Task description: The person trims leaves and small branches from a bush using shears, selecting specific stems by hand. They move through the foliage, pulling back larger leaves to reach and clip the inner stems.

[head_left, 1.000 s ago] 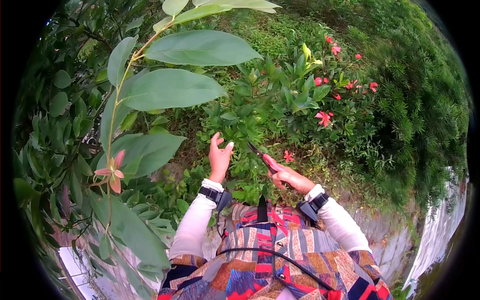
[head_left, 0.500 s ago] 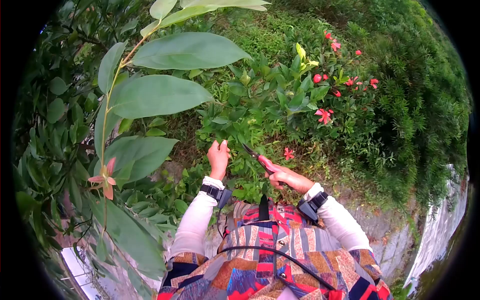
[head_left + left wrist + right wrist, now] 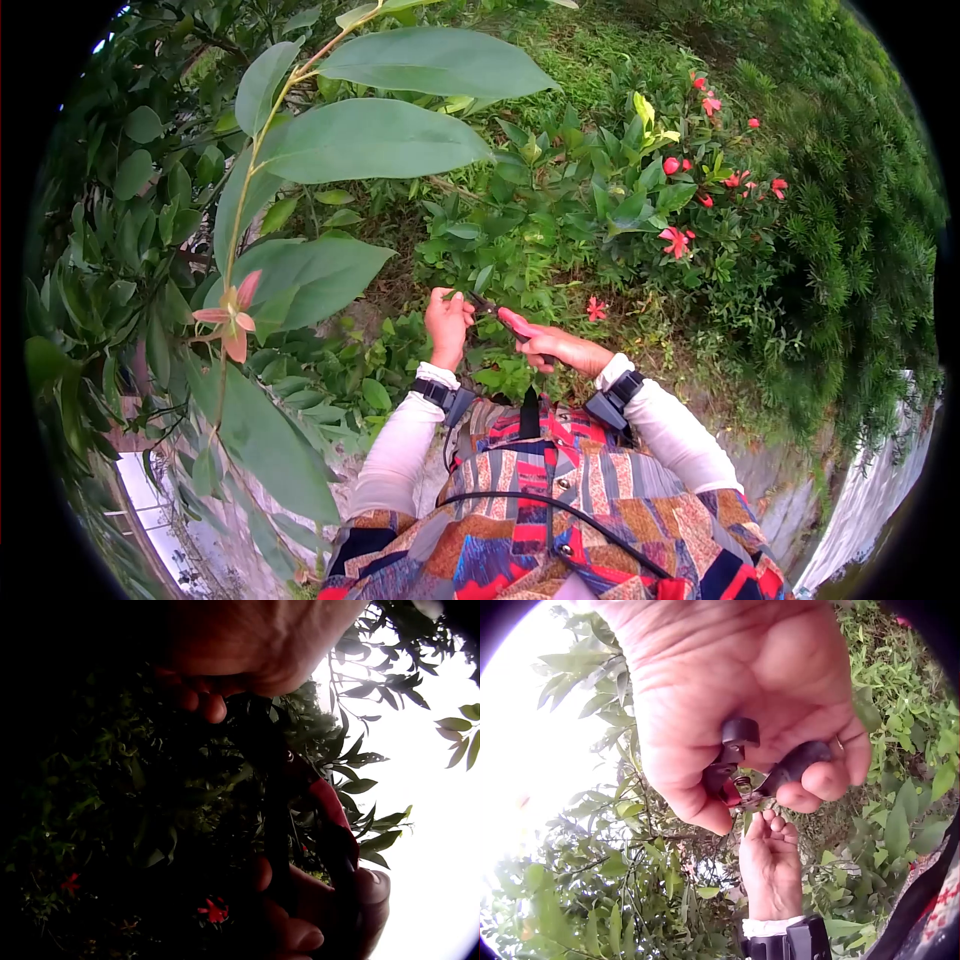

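One pruner (image 3: 517, 322) fills the right hand (image 3: 563, 348); its blades (image 3: 484, 303) lie by the curled left hand (image 3: 448, 328) (hold unclear).

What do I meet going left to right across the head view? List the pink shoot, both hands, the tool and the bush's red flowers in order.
Pink shoot, left hand, pruners, right hand, red flowers.

Outdoor garden, leafy shrubs (image 3: 560, 190), red flowers (image 3: 677, 242), grassy ground (image 3: 530, 50), daylight
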Tool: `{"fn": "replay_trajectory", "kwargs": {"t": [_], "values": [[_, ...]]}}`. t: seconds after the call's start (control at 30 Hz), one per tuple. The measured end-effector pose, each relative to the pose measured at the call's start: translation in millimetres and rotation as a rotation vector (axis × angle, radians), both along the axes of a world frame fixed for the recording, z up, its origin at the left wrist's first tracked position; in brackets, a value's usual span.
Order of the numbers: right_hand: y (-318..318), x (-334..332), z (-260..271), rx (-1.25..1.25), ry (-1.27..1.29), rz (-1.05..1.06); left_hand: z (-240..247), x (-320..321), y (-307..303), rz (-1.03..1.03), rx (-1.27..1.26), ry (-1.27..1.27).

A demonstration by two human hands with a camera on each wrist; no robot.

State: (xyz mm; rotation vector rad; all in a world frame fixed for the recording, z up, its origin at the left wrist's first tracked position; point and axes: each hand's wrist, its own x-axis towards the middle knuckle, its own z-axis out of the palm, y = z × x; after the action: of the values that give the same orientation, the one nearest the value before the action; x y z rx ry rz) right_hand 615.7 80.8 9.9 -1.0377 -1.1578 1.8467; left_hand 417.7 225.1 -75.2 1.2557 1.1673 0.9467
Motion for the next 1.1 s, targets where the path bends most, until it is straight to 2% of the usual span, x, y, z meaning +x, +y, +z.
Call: {"fn": "replay_trajectory", "kwargs": {"t": [0.2,0.27,0.37,0.47,0.63,0.77,1.1], "values": [[2.5,-2.8,-16.7,-0.085,0.073,-0.053,-1.9,-1.9,-4.4,0.014,-0.019,0.003],[2.7,-1.5,-18.1,-0.206,0.081,-0.074,-2.6,-1.0,-5.7,0.010,-0.016,0.000],[1.8,-2.8,-7.9,-0.229,0.095,-0.135,2.1,0.6,-8.4,-0.018,-0.004,0.031],[9.0,3.4,-27.8,-0.367,0.092,-0.069,4.8,1.9,-11.6,-0.040,0.005,0.062],[10.4,3.5,-32.4,-0.307,0.145,-0.051,8.6,0.4,-14.9,-0.069,-0.004,0.105],[10.3,-4.4,-4.1,-0.277,0.197,-0.074,7.8,-0.8,-18.1,-0.068,-0.056,0.023],[6.4,-0.6,-12.8,-0.172,0.251,-0.090,7.7,-6.1,-21.6,-0.022,-0.106,-0.105]]}}
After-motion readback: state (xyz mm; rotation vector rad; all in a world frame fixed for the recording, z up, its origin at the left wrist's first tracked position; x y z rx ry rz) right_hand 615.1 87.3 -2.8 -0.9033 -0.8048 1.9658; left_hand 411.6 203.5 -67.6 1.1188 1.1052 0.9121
